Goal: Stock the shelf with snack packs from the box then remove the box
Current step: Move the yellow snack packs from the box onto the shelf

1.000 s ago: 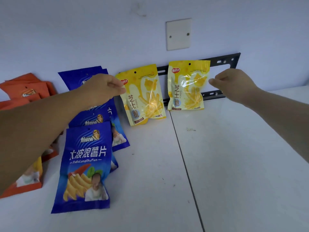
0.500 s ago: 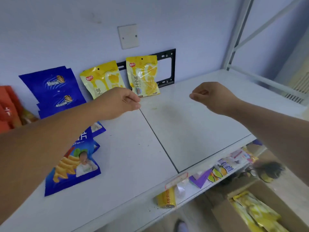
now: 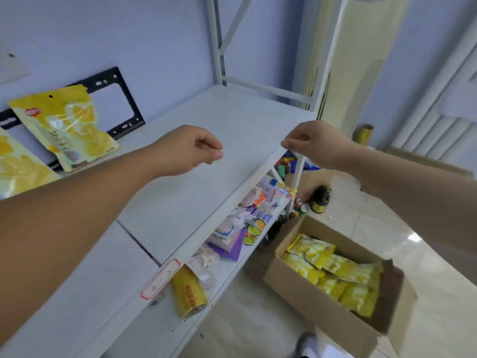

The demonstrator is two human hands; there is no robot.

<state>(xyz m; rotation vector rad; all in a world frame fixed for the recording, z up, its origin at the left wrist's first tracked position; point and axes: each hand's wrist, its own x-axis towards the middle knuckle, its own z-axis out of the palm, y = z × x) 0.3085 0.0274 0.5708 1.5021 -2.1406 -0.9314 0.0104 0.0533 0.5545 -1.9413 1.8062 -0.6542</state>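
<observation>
Both of your grips hang over the shelf (image 3: 232,120) with nothing in them. The left grip (image 3: 191,151) is curled in, thumb against the forefinger, above the middle of the board. The right grip (image 3: 315,143) is curled the same way at the shelf's front edge; whether it touches that edge I cannot tell.

The box (image 3: 309,303) stands open on the floor, below and to the right of the shelf. Its packs (image 3: 335,270) lie in a row along its long axis, which runs away from the shelf foot towards your right. So the stock lies down and right of both grips, and your right grip is the nearer of the 2. I judge the next reach is a drop from that side.

2 yellow packs (image 3: 67,125) already lean against the wall at the back left, well apart from the box.
</observation>
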